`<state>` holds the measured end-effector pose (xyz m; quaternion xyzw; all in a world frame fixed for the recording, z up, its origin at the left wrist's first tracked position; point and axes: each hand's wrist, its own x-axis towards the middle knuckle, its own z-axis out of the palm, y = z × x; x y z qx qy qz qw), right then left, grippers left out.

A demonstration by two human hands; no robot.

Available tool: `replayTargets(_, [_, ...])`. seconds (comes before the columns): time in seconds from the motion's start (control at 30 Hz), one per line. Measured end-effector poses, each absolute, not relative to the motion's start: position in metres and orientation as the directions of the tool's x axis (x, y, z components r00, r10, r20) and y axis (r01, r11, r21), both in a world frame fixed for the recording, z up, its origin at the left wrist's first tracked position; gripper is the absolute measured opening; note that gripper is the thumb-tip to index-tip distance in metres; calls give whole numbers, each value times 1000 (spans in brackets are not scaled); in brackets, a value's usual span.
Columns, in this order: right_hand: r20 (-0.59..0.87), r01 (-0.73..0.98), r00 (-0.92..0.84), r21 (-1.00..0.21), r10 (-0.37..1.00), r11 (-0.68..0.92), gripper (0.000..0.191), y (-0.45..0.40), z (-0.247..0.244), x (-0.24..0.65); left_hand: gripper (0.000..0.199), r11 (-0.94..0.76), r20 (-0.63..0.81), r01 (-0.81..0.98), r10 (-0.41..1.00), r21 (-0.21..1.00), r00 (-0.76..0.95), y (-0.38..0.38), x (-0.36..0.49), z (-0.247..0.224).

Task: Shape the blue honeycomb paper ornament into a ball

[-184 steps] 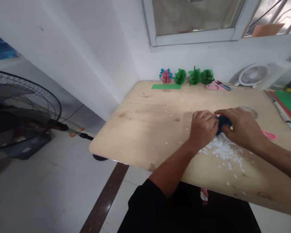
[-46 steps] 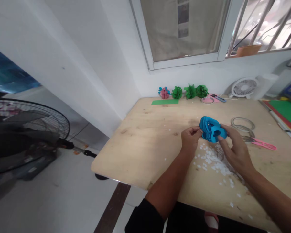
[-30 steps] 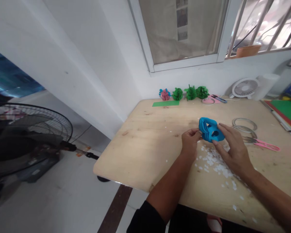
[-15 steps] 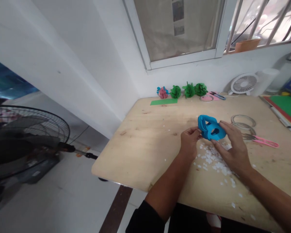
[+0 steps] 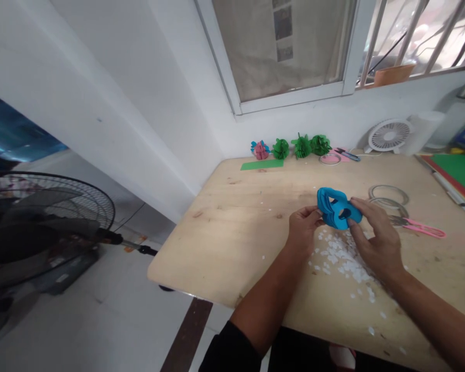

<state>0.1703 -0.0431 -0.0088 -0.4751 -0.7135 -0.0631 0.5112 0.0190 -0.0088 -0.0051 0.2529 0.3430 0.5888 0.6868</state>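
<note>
The blue layered piece (image 5: 335,221) is held over the right part of the worktop (image 5: 217,232). Left hand (image 5: 304,226): grip closed, pinching the piece's left edge. Right hand (image 5: 378,242): grip closed on its right end (an opening shows near the thumb). White scraps (image 5: 344,258) lie nearer; pink-handled snips (image 5: 424,228), right.

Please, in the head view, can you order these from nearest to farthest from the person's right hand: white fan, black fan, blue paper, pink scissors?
1. Blue paper: held by the right hand.
2. Pink scissors: just to its right.
3. White fan: ahead, at the back of the table.
4. Black fan: far left, beyond the table.
</note>
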Motion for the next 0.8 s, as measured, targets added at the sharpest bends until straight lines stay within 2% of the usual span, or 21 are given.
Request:
replayTargets(0.2, [819,747,-39,-357,572,562,43,-43,-8,173,33,193,-190,-636,979,747,75,-9,21,-7])
replayTargets(0.43, [862,733,-81,-289,500,616,58,-42,-11,172,33,192,-203,-640,978,744,57,-11,22,-6])
replayTargets(0.8, [827,739,-159,-263,539,621,70,-46,-8,169,33,197,-202,-648,977,735,67,-12,19,-1])
